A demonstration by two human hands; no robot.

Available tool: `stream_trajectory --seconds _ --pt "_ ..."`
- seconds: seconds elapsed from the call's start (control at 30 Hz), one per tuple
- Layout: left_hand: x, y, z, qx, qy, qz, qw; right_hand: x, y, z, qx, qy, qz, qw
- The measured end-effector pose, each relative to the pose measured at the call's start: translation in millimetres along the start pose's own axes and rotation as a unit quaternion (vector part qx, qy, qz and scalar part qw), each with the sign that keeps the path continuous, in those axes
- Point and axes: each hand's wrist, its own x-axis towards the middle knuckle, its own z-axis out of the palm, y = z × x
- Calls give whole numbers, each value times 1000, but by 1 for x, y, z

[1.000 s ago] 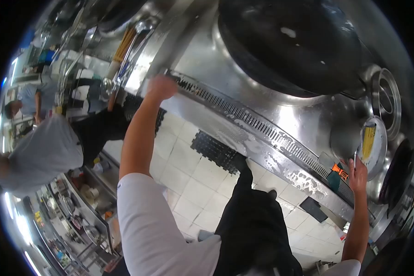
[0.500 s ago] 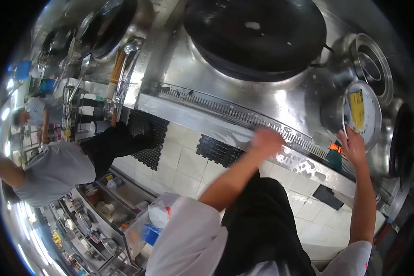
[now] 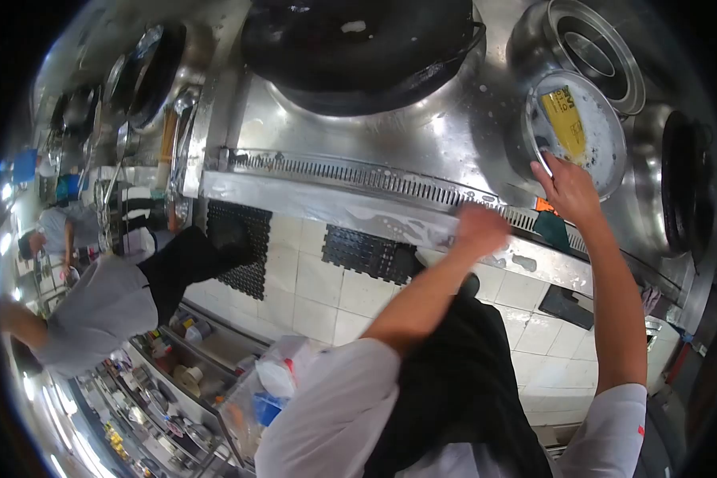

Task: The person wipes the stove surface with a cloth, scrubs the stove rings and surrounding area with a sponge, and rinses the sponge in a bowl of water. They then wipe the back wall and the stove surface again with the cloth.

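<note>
My right hand is closed on the near rim of a round metal pot. Inside the pot are whitish, foamy liquid and a flat yellow piece with dark print. My left hand is smeared by motion over the wet front edge of the steel counter, left of the pot. Its fingers cannot be made out, nor whether it holds anything. A dark green cloth-like piece and a small orange item lie by the slotted drain, just below my right hand.
A large black wok sits on the counter. Behind the pot stands another metal vessel, with a dark pan to the right. A co-worker stands at the left. Black mats lie on the tiled floor.
My left hand has moved right along the counter edge, closer to the pot. My right hand still grips the pot's rim. The whole view has shifted, so the wok appears higher and further left.
</note>
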Motion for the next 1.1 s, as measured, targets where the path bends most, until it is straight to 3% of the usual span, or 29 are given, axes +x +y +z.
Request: stream_trajectory --seconds 0.03,0.13,0.2,0.23,0.27,0.33,0.37,0.4,0.47,0.5,0.57,0.6,0.63,0.67,0.7,0.77,0.8,0.97,1.0,1.07,1.1 --pt "13 37 15 -50 19 42 998 -1 -1 -1 -4 -2 -9 1000" --pt "13 99 27 -98 107 -29 989 1 -2 -4 3 -4 -16 1000" --pt "-5 94 46 -249 368 27 895 2 -1 -4 20 8 -27 999" --pt "-21 70 33 -188 254 18 949 2 0 -3 20 7 -36 999" --pt "-40 33 24 -333 257 -1 907 2 0 -2 27 8 -41 999" --pt "-79 -38 8 -72 286 -113 949 2 4 -1 31 12 -59 998" --pt "-95 -73 -10 -31 286 -180 941 2 5 1 31 12 -55 998" --pt "-107 -106 -25 -50 361 -209 907 3 4 2 31 14 -54 998" --pt "-113 -146 -30 132 448 -302 831 2 4 2 29 24 -69 997" --pt "-116 -135 -28 137 459 -317 819 2 3 2 33 31 -69 997" --pt "-93 -88 -18 -32 426 -336 839 3 -1 0 24 24 -72 997" --pt "-79 -62 19 2 478 -292 829 3 -2 0 20 10 -52 998" --pt "-65 -18 35 -54 480 -311 818 4 0 2 24 6 -41 999" --pt "-52 21 53 -2 387 -344 856 5 1 5 30 0 -33 999" --pt "-44 65 50 -59 355 -400 843 6 7 9 18 -9 -44 999" --pt "-35 100 38 -137 426 -456 770 10 8 9 11 -5 -68 998" --pt "-35 86 31 -122 450 -470 749 8 6 10 17 3 -79 997" --pt "-54 -57 5 -98 488 -640 585 8 3 10 9 7 -96 995" --pt "-63 -63 -7 -78 431 -695 571 2 -5 1 0 -10 -81 997" --pt "-60 -68 -2 -371 598 -608 367 5 -1 8 15 21 -105 994" --pt "-51 -56 16 -387 579 -623 356 6 1 11 22 23 -119 992"
